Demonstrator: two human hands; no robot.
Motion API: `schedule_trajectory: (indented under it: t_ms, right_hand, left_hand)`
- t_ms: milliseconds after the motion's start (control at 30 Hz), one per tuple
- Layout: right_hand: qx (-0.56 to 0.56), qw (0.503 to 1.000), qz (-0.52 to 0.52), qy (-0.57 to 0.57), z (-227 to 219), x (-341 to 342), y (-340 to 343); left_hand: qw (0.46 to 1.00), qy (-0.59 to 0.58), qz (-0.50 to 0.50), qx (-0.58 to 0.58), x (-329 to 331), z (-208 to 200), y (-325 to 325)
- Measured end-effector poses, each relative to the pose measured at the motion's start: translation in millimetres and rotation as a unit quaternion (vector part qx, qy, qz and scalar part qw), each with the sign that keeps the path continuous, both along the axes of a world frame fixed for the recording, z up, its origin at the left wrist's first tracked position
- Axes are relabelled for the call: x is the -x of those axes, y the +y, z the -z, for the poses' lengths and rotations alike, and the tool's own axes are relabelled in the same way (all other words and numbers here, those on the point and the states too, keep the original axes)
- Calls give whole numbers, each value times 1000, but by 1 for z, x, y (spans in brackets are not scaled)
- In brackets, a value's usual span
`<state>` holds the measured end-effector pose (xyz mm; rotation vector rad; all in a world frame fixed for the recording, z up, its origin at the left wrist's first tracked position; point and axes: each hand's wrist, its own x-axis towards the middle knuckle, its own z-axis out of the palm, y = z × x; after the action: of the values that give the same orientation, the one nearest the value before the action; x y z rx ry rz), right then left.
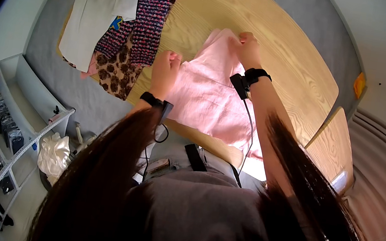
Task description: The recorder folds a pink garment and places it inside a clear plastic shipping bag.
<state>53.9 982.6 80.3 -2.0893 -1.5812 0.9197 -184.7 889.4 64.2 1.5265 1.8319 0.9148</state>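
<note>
A light pink cloth garment (206,97) is spread on the wooden table in front of me, its near edge hanging over the table's front. My left hand (165,71) is closed at the garment's left edge, fingers curled on the cloth. Farther off, my right hand (248,49) is closed at its upper right corner. The palms hide how much fabric each one pinches. A black band with a small device and a cable sits on each wrist.
At the left end of the wooden table (292,55) lie a white garment (94,11), a dark pink-and-blue woven garment (149,19) and leopard-print cloth (119,72). A white shelf rack (24,145) stands lower left, near shiny cream fabric (54,154). A wooden chair (334,146) is at right.
</note>
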Motion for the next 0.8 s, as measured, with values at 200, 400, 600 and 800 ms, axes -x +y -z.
schedule_trajectory:
  t_ms: [200, 400, 600, 800]
  right_hand:
    - [107, 978, -33, -173, -28, 8, -28]
    - [106, 990, 30, -92, -13, 27, -33]
    - [63, 987, 98, 108, 4, 4, -33]
    - [-47, 986, -48, 155, -49, 13, -77]
  left_hand:
    - [984, 67, 34, 160, 36, -31, -36]
    - [958, 140, 87, 233, 40, -20, -76]
    - [978, 129, 66, 148, 28, -27, -73]
    - [968, 62, 242, 3, 18, -30, -73]
